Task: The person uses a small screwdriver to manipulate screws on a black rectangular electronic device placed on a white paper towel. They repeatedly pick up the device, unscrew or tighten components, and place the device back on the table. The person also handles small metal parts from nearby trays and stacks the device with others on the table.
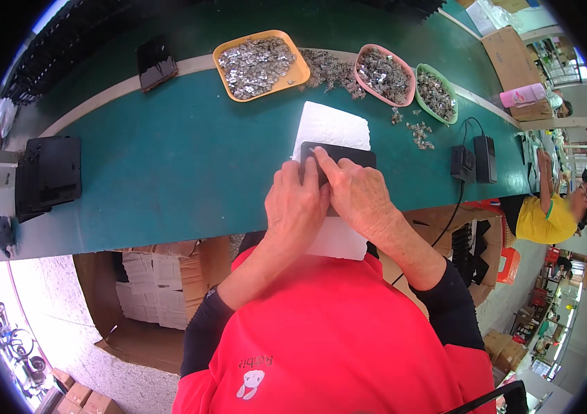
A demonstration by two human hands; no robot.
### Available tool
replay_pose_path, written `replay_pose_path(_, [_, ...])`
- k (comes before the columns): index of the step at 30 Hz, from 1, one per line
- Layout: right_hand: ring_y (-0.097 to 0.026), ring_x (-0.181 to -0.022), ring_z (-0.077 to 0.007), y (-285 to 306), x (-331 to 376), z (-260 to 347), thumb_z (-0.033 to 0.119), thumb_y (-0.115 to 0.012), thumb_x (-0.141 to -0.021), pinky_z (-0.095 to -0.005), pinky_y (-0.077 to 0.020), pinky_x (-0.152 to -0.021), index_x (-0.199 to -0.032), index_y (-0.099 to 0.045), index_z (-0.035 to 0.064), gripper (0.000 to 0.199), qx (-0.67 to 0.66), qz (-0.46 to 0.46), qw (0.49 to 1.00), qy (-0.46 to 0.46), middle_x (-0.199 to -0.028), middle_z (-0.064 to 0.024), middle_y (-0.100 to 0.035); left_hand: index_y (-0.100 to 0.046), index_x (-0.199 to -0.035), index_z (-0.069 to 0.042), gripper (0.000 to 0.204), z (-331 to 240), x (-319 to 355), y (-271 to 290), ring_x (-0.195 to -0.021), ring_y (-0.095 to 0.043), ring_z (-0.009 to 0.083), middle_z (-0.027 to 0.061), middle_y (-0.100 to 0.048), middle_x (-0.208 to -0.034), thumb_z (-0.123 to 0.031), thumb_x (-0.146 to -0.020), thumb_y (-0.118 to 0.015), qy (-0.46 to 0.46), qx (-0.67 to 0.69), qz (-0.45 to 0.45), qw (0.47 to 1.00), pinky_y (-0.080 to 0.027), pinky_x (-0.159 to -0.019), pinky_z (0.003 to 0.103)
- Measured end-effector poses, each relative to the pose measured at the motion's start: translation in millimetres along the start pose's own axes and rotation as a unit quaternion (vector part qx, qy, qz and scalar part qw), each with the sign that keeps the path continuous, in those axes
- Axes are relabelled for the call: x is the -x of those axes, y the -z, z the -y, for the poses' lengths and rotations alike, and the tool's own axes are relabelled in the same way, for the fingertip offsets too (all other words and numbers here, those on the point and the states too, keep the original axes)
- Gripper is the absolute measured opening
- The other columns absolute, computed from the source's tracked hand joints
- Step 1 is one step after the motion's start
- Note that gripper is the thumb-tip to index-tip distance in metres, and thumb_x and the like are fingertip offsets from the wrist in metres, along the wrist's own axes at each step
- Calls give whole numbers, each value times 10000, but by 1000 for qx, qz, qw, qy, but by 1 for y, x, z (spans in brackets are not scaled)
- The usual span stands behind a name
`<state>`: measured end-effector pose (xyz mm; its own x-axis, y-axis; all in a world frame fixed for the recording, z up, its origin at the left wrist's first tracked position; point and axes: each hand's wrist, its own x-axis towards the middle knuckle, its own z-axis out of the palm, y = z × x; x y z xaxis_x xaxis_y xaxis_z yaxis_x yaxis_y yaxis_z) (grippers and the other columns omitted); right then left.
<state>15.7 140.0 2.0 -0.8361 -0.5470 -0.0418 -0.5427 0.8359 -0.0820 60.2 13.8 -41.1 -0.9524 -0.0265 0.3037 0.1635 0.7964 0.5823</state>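
A black flat panel (pixel 357 153) lies on a white foam block (pixel 333 123) at the table's near edge, in front of my body. My left hand (pixel 297 201) is closed at the panel's left side, its fingers bent over it. From the right, my right hand (pixel 360 193) reaches across the panel. Its index finger presses near the far left corner, beside a tiny pale bit too small to name. The other right fingers are folded, and what lies under them is hidden. The foam shows again below my wrists.
Small metal clips fill a yellow tray (pixel 300 71), a pink basket (pixel 412 81) and a green basket (pixel 453 110); more lie loose between them. Black panels (pixel 48 174) are stacked at left. Black corded devices (pixel 484 159) stand at right. A person in yellow (pixel 547 217) is beyond.
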Motion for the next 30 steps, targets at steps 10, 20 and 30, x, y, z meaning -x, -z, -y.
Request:
replay_pose_path(10, [-675, -600, -299, 3, -8, 13, 136, -567, -869, -384, -549, -537, -1185, -524, -3, 348, 30, 24, 999, -16, -711, -136, -638, -550, -1207, 36, 499, 4, 0, -2, -722, -594, 272, 142, -496, -898, -112, -750, -684, 4, 11, 15, 1000, -503, -533, 363])
replay_pose_path(20, [-694, -732, -333, 24, -28, 20, 83, -576, -841, -400, -564, -600, -1023, -573, -5, 203, 45, 118, 992, 25, -749, -159, -666, -460, -1324, 32, 600, 4, -2, 1, -730, -617, 305, 161, -478, -932, -132, -788, -675, 13, 60, 54, 997, -517, -540, 392])
replay_pose_path(30, [-673, -712, -312, 10, -4, 0, 87, -578, -822, -418, -544, -632, -1271, -545, 15, 456, 34, 50, 998, -20, -783, -138, -664, -541, -1106, 28, 398, 2, 0, -4, -709, -628, 297, 164, -504, -913, -215, -825, -683, 1, 12, 20, 1000, -531, -536, 374])
